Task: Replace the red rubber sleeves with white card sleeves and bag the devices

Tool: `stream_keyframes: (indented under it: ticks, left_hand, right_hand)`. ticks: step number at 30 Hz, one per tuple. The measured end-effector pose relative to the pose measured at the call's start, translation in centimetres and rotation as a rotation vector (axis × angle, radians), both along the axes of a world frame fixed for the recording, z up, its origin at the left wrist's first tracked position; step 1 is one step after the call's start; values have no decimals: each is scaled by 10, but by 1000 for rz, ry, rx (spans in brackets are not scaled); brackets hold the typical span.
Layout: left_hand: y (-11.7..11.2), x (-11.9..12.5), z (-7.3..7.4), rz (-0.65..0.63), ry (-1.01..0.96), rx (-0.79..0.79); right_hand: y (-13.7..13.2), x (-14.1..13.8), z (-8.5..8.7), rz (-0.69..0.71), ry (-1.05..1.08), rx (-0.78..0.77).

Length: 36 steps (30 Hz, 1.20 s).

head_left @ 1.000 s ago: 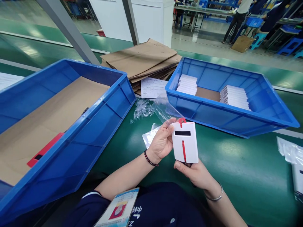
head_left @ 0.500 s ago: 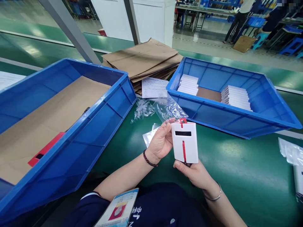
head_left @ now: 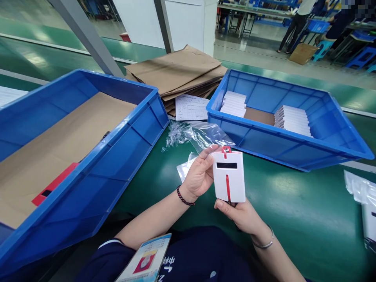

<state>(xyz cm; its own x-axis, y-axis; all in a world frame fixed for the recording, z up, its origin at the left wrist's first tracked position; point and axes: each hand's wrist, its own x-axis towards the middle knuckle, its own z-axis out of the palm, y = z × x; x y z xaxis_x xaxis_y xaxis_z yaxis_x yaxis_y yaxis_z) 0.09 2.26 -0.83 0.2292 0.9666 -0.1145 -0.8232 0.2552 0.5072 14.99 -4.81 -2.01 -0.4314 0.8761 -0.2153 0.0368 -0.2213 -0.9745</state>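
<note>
A flat white plastic case (head_left: 236, 182) with a dark slot, a red strip down its middle and a red tab on top is held upright between my hands. My left hand (head_left: 199, 172) grips its upper left edge, thumb in front and fingers partly hidden behind. Low on the case, my right hand (head_left: 239, 215) has its thumb at the bottom edge; the other fingers are behind it. Just past my left hand lie a clear plastic bag (head_left: 202, 135) and some small white bags (head_left: 185, 166).
A blue bin (head_left: 141, 133) at left holds a red part (head_left: 55, 184) on cardboard. Another blue bin (head_left: 264, 139) at right contains stacked white cases (head_left: 292, 121). Cardboard sheets (head_left: 176, 70) and a printed form (head_left: 192, 107) lie between them. Bagged items (head_left: 360, 192) rest at the right edge.
The view has shifted slightly. My hands keep the same grip on the white case, which has hardly moved.
</note>
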Motion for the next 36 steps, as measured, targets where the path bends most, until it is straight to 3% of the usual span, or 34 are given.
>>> stream_keyframes:
  ticks: [9, 13, 19, 26, 36]
  left_hand:
    - [-2, 7, -5, -51, -40, 38]
    - [-4, 7, -5, -96, -34, 36]
    - [-3, 8, -5, -47, -81, 12]
    - [-5, 10, -3, -41, -92, 39]
    - [-6, 9, -1, -129, -29, 124]
  right_hand:
    - [-2, 1, 3, 43, 3, -72]
    - [-1, 0, 4, 44, -10, -37]
    - [0, -2, 3, 36, -25, 62]
    - [-3, -2, 4, 51, -7, -4]
    - [-3, -2, 6, 24, -64, -30]
